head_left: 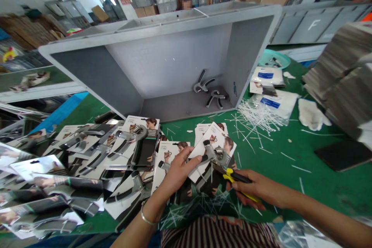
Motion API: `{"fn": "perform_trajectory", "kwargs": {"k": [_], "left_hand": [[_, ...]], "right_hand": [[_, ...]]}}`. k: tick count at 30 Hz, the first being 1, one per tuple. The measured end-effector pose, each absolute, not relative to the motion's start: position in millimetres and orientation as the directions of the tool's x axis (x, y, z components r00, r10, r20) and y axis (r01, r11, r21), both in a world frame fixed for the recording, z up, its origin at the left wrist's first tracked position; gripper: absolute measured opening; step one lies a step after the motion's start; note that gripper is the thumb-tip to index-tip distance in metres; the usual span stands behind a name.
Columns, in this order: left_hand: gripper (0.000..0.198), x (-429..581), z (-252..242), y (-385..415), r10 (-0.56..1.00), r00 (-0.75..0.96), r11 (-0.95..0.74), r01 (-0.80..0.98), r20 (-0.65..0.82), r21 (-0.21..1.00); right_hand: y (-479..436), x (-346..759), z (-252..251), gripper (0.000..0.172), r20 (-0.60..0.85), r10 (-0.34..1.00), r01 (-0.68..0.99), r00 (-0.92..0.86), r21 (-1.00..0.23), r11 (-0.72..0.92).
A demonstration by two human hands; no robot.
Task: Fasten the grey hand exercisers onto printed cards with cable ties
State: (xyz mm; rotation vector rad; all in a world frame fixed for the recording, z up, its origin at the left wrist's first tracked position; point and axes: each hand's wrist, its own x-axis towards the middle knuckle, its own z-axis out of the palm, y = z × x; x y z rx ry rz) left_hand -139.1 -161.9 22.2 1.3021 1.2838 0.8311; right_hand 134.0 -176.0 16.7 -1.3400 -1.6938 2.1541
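Head view: low in the middle of the frame, the left hand grips a metal spring hand-gripper with grey handles mounted on a white printed card. The card's long axis runs from lower left to upper right, and the gripper's coil sits toward the upper right with its handles trailing down toward the lower centre. The left fingers are curled, thumb on top of the card's left edge, pinching card and handle together; the fingertips beneath the card are hidden.

Just to the right, the right hand is closed around yellow-and-black-handled cutting pliers, whose long axis points up and left so the nose meets the gripper's coil. The nose itself is too small to make out, and its jaws cannot be read.

Both lie above the green felt surface, strewn with thin white plastic ties. A heap of carded grippers fills the lower left, partly cut off by the frame edge. Behind stands an open grey box holding two loose grippers.
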Motion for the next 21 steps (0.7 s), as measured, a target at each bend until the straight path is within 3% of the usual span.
{"fn": "perform_trajectory", "kwargs": {"k": [3,5,9,14,17,19,21], "left_hand": [[0.033,-138.1,17.1,-160.5,0.94,0.139,0.301,0.103,-0.313,0.948],[0.037,-137.8,16.7,-159.7,0.919,0.14,0.363,0.07,-0.37,0.929],[0.038,-138.4,19.6,-151.1,0.878,0.172,0.436,0.098,-0.447,0.894],[0.033,-134.3,19.9,-131.8,0.86,0.238,0.418,0.181,-0.452,0.89],[0.036,-131.4,17.4,-133.5,0.923,0.179,0.308,0.19,-0.341,0.932],[0.037,-131.1,14.0,-140.8,0.96,0.068,0.259,0.158,-0.273,0.953],[0.038,-129.7,9.9,-148.9,0.965,-0.067,0.256,0.066,-0.252,0.964]], "right_hand": [[-175.4,133.1,12.5,0.028,-0.371,0.776,0.669,-0.511,-0.738,0.088],[-174.4,137.7,8.0,0.029,-0.253,0.805,0.74,-0.536,-0.6,0.304],[-166.9,146.7,2.9,0.036,-0.207,0.746,0.747,-0.633,-0.417,0.518],[-141.8,140.7,20.4,0.036,-0.188,0.572,0.601,-0.798,-0.317,0.734],[-137.6,136.2,33.8,0.035,-0.198,0.624,0.636,-0.756,-0.449,0.628],[-147.6,132.8,34.9,0.036,-0.222,0.713,0.615,-0.665,-0.704,0.354],[-166.2,127.3,27.6,0.042,-0.273,0.753,0.357,-0.599,-0.933,-0.053]]}}
